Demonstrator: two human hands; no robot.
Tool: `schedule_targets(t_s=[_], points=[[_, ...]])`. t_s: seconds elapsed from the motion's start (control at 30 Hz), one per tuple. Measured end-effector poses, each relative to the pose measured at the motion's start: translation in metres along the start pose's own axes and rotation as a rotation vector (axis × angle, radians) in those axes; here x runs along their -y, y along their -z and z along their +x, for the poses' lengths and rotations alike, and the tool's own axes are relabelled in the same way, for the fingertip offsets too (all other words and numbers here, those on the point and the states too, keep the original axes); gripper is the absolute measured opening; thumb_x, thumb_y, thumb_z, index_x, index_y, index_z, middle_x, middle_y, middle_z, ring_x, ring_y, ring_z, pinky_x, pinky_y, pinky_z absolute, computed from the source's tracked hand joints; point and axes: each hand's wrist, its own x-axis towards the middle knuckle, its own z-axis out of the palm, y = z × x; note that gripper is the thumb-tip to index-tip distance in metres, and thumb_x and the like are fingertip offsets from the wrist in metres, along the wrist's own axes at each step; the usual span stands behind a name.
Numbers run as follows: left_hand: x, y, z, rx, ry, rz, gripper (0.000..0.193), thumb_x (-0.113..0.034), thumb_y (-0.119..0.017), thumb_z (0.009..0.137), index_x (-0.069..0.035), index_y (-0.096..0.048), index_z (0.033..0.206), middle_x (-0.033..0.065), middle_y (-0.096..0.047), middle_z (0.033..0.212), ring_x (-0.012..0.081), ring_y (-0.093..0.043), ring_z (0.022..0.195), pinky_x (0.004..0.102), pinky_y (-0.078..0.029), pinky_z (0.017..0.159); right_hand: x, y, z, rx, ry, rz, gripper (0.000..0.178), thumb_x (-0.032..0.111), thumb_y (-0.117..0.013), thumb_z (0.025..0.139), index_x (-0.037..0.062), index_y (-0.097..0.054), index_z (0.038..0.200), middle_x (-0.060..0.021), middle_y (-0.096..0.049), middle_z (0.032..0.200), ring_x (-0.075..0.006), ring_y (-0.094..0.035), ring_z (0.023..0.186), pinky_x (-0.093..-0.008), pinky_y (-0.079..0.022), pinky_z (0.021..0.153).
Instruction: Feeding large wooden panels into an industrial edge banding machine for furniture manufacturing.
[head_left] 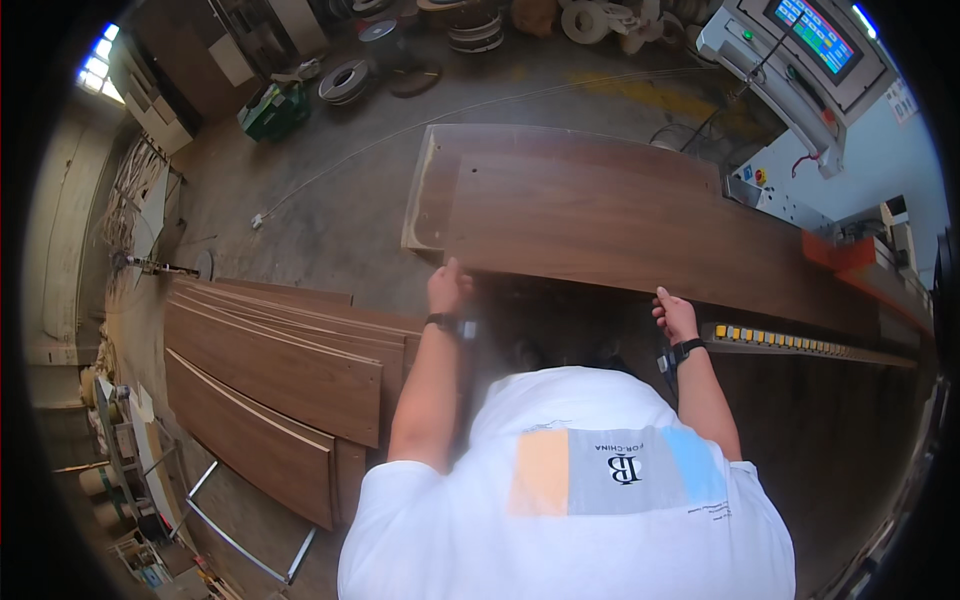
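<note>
A long brown wood-grain panel (580, 215) stretches in front of me from the middle toward the machine at the right. Its left end lies over another board (425, 205) of similar brown with a pale edge. My left hand (450, 287) is closed at the panel's near edge, close to the left corner. Farther right along that edge, my right hand (675, 315) is closed too, its thumb and forefinger on the rim. The undersides of both grips are hidden. Each wrist wears a dark band.
A stack of brown panels (270, 360) lies at my left. To the right stand a machine with a control screen (815, 35), an orange-red guard (850, 260) and a rail of yellow rollers (780, 338). Edging reels (345, 82) and a green bin (272, 110) sit on the far floor.
</note>
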Motion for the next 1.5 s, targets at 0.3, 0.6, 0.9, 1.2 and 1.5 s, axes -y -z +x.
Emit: schedule_targets(t_s=[0.3, 0.6, 0.9, 1.2, 1.5], points=[[0.021, -0.036, -0.011, 0.188, -0.022, 0.391, 0.043, -0.038, -0.054, 0.097, -0.003, -0.060, 0.073, 0.0059, -0.060, 0.063, 0.0152, -0.059, 0.054, 0.0294, -0.047, 0.052, 0.008, -0.061, -0.007, 0.144, 0.027, -0.017, 0.037, 0.041, -0.064, 0.092, 0.0050, -0.067, 0.082, -0.0008, -0.063, 0.066, -0.0073, -0.049, 0.048, -0.0231, -0.034, 0.043], [0.032, -0.102, -0.043, 0.442, 0.024, 0.589, 0.040, -0.038, -0.051, 0.099, -0.005, -0.055, 0.077, 0.0037, -0.054, 0.063, 0.0159, -0.061, 0.055, 0.0281, -0.049, 0.050, -0.005, -0.012, 0.008, -0.094, -0.070, 0.167, 0.035, 0.039, -0.070, 0.089, 0.0072, -0.065, 0.077, -0.0004, -0.062, 0.065, -0.0069, -0.048, 0.048, -0.0227, -0.033, 0.043], [0.049, -0.148, -0.066, 0.677, 0.169, 0.489, 0.029, -0.035, -0.050, 0.101, -0.007, -0.057, 0.096, 0.0083, -0.067, 0.085, 0.0156, -0.063, 0.066, 0.0269, -0.051, 0.059, -0.011, 0.036, 0.013, -0.314, -0.066, 0.230, 0.038, 0.041, -0.068, 0.088, 0.0048, -0.066, 0.077, -0.0016, -0.063, 0.066, -0.0083, -0.048, 0.049, -0.0260, -0.036, 0.045], [0.101, -0.100, -0.058, 0.766, 0.286, 0.547, 0.023, -0.026, -0.056, 0.098, -0.005, -0.058, 0.107, 0.0084, -0.067, 0.092, 0.0155, -0.063, 0.074, 0.0275, -0.053, 0.067, -0.005, -0.009, 0.003, -0.154, -0.037, 0.159, 0.044, 0.049, -0.064, 0.090, 0.0063, -0.066, 0.080, -0.0017, -0.064, 0.066, -0.0079, -0.049, 0.050, -0.0254, -0.036, 0.045], [0.230, 0.060, 0.017, 0.431, 0.417, 0.616, 0.016, -0.016, -0.058, 0.092, -0.002, -0.057, 0.098, 0.0101, -0.058, 0.070, 0.0222, -0.056, 0.054, 0.0343, -0.043, 0.045, -0.001, 0.036, 0.020, -0.198, -0.150, 0.268, 0.037, 0.039, -0.066, 0.090, 0.0032, -0.066, 0.083, -0.0042, -0.066, 0.072, -0.0101, -0.051, 0.053, -0.0270, -0.038, 0.048]])
